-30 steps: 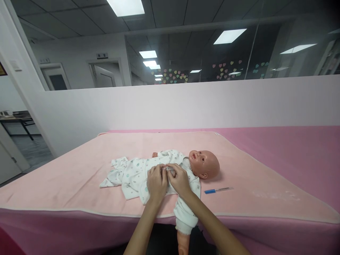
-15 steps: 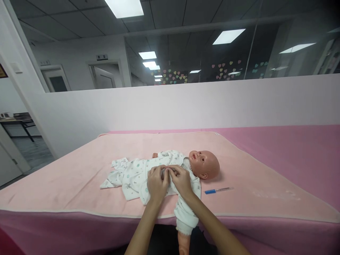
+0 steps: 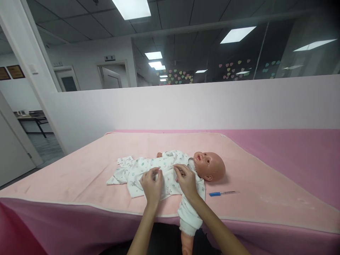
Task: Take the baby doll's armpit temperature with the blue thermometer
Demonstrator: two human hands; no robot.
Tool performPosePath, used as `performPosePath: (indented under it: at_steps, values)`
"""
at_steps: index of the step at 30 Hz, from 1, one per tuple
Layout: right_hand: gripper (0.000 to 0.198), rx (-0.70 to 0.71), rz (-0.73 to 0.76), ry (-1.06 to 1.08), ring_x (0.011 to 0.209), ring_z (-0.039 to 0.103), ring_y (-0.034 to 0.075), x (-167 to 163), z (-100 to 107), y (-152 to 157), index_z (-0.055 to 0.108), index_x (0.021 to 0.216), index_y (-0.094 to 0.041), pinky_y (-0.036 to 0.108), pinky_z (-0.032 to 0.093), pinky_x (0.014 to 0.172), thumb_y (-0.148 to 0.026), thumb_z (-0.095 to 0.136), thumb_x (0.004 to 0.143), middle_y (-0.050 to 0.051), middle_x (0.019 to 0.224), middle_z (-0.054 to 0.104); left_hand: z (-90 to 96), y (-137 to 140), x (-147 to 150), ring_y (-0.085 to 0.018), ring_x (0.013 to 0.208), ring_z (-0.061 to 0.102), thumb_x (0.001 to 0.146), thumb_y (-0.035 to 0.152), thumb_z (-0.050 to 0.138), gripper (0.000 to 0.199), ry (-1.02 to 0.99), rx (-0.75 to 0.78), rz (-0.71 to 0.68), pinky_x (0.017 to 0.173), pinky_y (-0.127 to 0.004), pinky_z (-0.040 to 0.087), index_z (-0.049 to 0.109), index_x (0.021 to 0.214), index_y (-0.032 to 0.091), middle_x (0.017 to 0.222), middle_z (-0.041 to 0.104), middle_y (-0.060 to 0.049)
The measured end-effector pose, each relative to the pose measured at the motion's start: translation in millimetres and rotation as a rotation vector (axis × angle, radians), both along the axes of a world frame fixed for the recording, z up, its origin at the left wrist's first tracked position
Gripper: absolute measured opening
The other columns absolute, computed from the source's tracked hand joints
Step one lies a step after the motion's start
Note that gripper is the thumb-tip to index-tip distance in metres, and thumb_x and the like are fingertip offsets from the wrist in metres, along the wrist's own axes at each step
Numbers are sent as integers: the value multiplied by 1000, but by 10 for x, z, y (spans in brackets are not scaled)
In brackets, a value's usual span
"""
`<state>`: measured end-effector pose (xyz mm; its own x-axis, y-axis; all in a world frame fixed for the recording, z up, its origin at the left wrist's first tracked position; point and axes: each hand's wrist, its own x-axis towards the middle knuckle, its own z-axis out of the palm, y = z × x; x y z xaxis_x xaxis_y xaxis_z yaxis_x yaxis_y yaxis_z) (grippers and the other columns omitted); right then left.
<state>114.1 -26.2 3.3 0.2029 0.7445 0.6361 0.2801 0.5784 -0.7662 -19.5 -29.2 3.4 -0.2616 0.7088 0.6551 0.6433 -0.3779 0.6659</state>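
Observation:
A baby doll (image 3: 209,166) lies on its back, its head to the right. It wears a white long-sleeved baby garment (image 3: 138,177) with small green and grey prints. My left hand (image 3: 152,184) is over the garment's middle, thumb and index fingertip brought together; anything between them is too small to make out. Close to the doll's chest, my right hand (image 3: 187,181) pinches at the front of the garment. A gap separates the two hands. The doll's near arm (image 3: 187,242), in a bunched white sleeve, hangs over the table's front edge.
A blue-capped clear pen-like stick (image 3: 223,193) lies right of the doll, near its head. A peach blanket (image 3: 87,170) covers much of the pink tabletop (image 3: 287,152). Behind stands a low white wall (image 3: 186,106) with glass above.
My hands were together over the garment's front and have now come apart, the left moving leftward. The view has shifted slightly; the doll and pen-like stick lie as before.

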Motion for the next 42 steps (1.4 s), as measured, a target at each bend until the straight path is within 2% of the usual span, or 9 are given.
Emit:
performPosePath:
  at_steps: [2,5,10,17,27,31,35,42]
  values:
    - [22,-3,2,-11,44,50,8,4,1,-8,63,84,-17,23,42,46,-30,46,84,4,79,62,-9,-35,-111,-22,87,55,82,39,47,24,-26,-65,-70,82,-40,39,64,85,22,84,66,-3]
    - [21,0,-11,-30,49,52,10,9,1,-13,63,84,-17,23,43,48,-30,46,84,5,80,62,-6,-77,-185,-22,93,53,84,38,42,26,40,-120,-143,86,-41,37,65,84,24,88,66,-3]
    - [20,5,-37,-44,56,56,12,8,-22,12,63,84,-17,23,44,49,-28,46,83,5,79,62,-10,-87,-157,-23,96,51,79,31,46,17,101,-128,-109,90,-45,31,62,78,23,91,64,-2]
    - [20,13,-50,-47,58,57,13,6,-41,32,64,84,-18,22,42,48,-27,47,82,4,76,62,-73,-67,-200,-23,95,52,81,40,44,25,56,-130,-154,92,-46,30,62,82,22,89,63,-4]
    - [20,27,-63,-57,55,56,13,6,-43,28,65,83,-18,23,41,47,-27,48,81,4,74,63,-64,-61,-186,-22,94,52,87,38,32,31,51,-138,-159,93,-44,30,59,88,23,92,63,-4]
    - [20,17,-61,-39,56,57,13,10,-46,32,65,83,-17,22,41,46,-27,48,81,4,75,63,-43,-72,-187,-22,93,53,85,40,38,29,46,-126,-191,93,-44,31,61,87,23,92,64,-4]
    - [20,15,-55,-34,56,57,13,13,-49,38,65,84,-18,22,42,46,-28,48,81,4,75,64,-38,-86,-182,-24,93,53,78,41,49,24,73,-112,-156,92,-45,31,63,85,23,90,64,-5]
    - [20,20,-65,-25,59,58,14,7,-55,40,65,83,-18,21,42,44,-28,48,81,5,75,64,-51,-84,-181,-23,96,52,83,43,41,28,91,-137,-169,94,-46,29,61,87,23,93,63,-4]
